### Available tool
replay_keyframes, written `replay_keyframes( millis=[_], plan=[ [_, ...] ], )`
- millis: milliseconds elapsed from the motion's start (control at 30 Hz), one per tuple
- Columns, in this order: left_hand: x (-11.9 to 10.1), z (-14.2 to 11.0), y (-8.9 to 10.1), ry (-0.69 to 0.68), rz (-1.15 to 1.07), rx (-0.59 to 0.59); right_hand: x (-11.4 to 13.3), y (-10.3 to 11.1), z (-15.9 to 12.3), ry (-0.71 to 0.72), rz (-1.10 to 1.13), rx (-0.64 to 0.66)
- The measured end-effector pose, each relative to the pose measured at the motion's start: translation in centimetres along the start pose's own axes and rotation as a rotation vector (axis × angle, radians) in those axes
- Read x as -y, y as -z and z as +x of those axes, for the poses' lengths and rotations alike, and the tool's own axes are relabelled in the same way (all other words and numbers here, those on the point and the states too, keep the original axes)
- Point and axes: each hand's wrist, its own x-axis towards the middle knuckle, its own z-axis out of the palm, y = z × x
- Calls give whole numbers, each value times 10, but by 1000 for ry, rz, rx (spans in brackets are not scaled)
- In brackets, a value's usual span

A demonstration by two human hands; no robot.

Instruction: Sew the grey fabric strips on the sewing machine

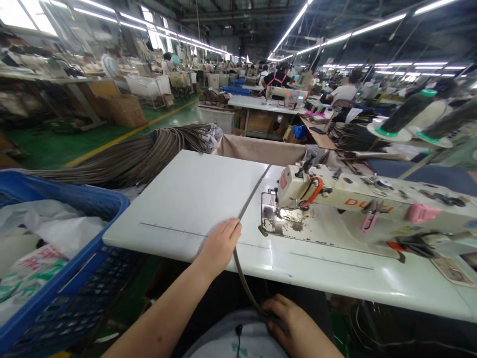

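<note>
A long, narrow grey-brown strap [244, 279] runs from the far edge of the white sewing table [179, 199] toward my lap. My left hand [220, 244] is closed on it near the table's front edge, left of the needle area. Below the tabletop, close to my body, my right hand [285, 318] has its fingers curled round the strap's lower part; the end is hidden there. The sewing machine [335, 194] stands to the right of the strap, its needle and presser foot apart from both hands.
At left stands a blue plastic basket [74, 278] holding white bags. A thick bundle of similar straps [149, 151] lies behind it. Beyond the table is a beige cloth-lined bin [261, 146]. Dark thread cones [406, 114] stand at right. Other people work farther back.
</note>
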Motion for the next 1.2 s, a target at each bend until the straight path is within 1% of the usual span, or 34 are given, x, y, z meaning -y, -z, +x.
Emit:
replay_keyframes(
  millis=[100,200,267,333,367,433,500,633,700,767,867,933,1000,1033,1067,1133,1200],
  plan=[
    [-6,-31,15,-37,11,-43,6,7,6,39,40,-66],
    [-17,-67,20,-52,3,-50,8,16,11,97,87,-155],
    [-23,-93,17,-73,-12,-86,7,22,14,114,111,-221],
    [-26,-115,10,-151,-43,-110,4,28,18,113,136,-289],
    [-27,-124,5,-213,-58,-111,3,32,20,111,139,-320],
    [-27,-136,-6,-266,-60,-81,0,39,24,114,120,-381],
    [-25,-141,-17,-283,-44,1,-3,47,28,122,65,-454],
    [-21,-141,-37,-278,-62,263,-13,63,29,115,-75,-660],
    [-19,-145,-50,-287,-106,329,-23,72,27,98,-149,-769],
    [-16,-153,-67,-314,-165,322,-37,81,24,84,-228,-863],
    [-9,-170,-94,-355,-272,262,-62,93,25,106,-389,-998],
    [-3,-178,-104,-330,-329,211,-75,99,29,141,-524,-1085],
    [3,-181,-103,-255,-351,148,-81,102,35,154,-645,-1171],
    [6,-179,-98,-200,-357,145,-82,102,38,146,-693,-1209],
    [9,-176,-91,-145,-364,172,-81,101,41,134,-732,-1239],
    [14,-165,-73,-60,-376,282,-76,98,44,113,-792,-1268],
    [19,-149,-58,-39,-384,386,-71,96,45,110,-843,-1261]
  ],
)
